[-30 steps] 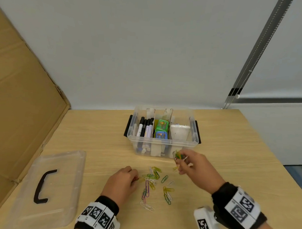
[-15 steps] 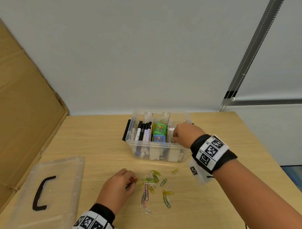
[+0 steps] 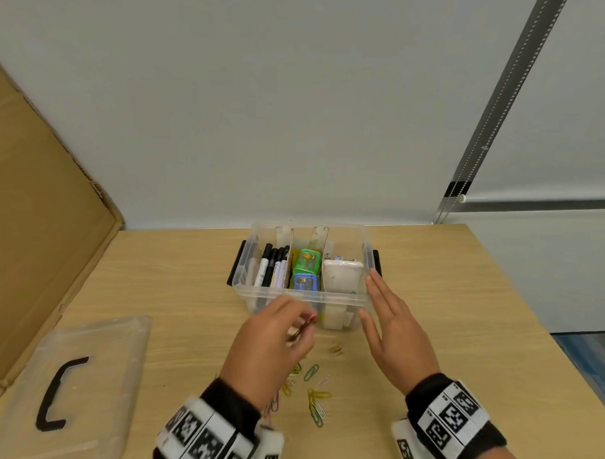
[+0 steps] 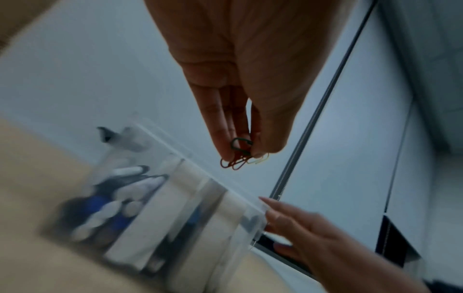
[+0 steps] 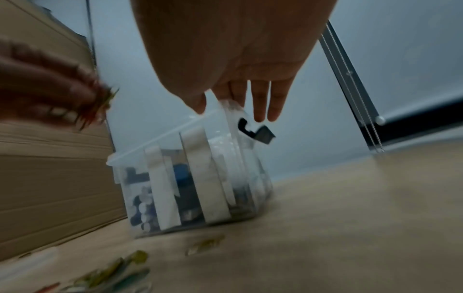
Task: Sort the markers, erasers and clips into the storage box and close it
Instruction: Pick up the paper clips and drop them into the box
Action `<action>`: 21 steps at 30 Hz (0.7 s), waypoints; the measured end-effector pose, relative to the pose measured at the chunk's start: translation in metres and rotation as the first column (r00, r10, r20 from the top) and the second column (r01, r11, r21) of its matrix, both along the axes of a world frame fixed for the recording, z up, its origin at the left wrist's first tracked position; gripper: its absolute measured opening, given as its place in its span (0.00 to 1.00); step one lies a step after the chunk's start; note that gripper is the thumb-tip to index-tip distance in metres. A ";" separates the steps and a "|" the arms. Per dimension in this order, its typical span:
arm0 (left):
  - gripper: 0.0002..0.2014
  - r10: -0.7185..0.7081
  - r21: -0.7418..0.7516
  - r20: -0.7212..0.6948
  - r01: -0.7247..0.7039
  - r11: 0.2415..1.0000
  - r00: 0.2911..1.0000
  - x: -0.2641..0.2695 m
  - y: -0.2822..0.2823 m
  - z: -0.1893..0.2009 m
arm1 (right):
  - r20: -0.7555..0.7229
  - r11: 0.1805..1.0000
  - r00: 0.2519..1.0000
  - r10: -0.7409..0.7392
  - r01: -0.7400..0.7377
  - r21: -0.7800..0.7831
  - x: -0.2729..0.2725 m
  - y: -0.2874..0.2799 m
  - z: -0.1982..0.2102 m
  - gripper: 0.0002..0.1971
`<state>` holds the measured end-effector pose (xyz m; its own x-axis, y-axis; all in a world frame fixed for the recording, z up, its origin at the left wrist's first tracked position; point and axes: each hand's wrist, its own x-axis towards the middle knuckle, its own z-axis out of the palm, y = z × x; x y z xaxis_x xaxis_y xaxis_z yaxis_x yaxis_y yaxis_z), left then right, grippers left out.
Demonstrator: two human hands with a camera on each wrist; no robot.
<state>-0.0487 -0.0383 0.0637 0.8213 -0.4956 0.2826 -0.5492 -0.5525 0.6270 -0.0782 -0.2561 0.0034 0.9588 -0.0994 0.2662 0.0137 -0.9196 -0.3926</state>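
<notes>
Clear plastic storage box (image 3: 244,278) with black side latches sits open on light wooden table (image 3: 463,303), toward the far edge by the wall; three compartments inside; black-and-white markers (image 3: 270,267) in left one; green and blue erasers (image 3: 306,271) in middle; white lumpy block (image 3: 340,275) in right.

Left hand (image 3: 269,345) raised just in front of the box's near wall; fingertips and thumb pinched on small bunch of coloured wire paper clips (image 4: 239,156), red, green and yellow ones seen in left wrist view; clips hang below fingertips, above box rim height.

Right hand (image 3: 390,332) flat, fingers straight and together, holds nothing; fingertips at right end of box beside black latch (image 5: 255,130); actual contact with rim not certain, blurred.

Loose coloured paper clips (image 3: 314,394) scattered on table between the two wrists, nearer the person than the box; one yellowish clip (image 3: 336,349) apart, closer to box.

Clear plastic lid (image 3: 93,376) with black handle lies flat on table at far left, well apart from box; brown cardboard sheet (image 3: 36,237) leans along left side.
</notes>
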 end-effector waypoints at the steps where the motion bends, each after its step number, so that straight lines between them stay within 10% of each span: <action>1: 0.08 -0.013 0.009 0.042 0.013 1.000 0.999 0.006 -0.014 0.008 | 0.019 1.000 1.000 0.013 -0.014 0.028 0.000 0.000 -0.004 0.31; 6: 0.08 -0.005 0.079 0.116 -0.004 0.997 0.993 0.055 -0.076 0.014 | 0.072 0.988 0.997 0.040 -0.050 0.144 0.001 0.003 -0.009 0.31; 12: 0.12 -0.041 0.566 -0.030 0.051 0.823 0.999 0.086 -0.112 0.007 | 0.057 0.990 0.996 0.066 -0.072 0.124 0.001 0.001 -0.009 0.32; 21: 0.12 -0.018 0.111 0.129 0.003 0.994 0.992 0.035 -0.034 0.025 | 0.152 0.968 0.986 -0.076 0.036 0.250 -0.020 0.006 -0.011 0.26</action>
<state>-0.0132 -0.0718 0.0886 0.7760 -0.5381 0.3290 -0.6277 -0.6083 0.4857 -0.0984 -0.2497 -0.0075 0.8973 -0.2328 0.3751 0.0454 -0.7965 -0.6029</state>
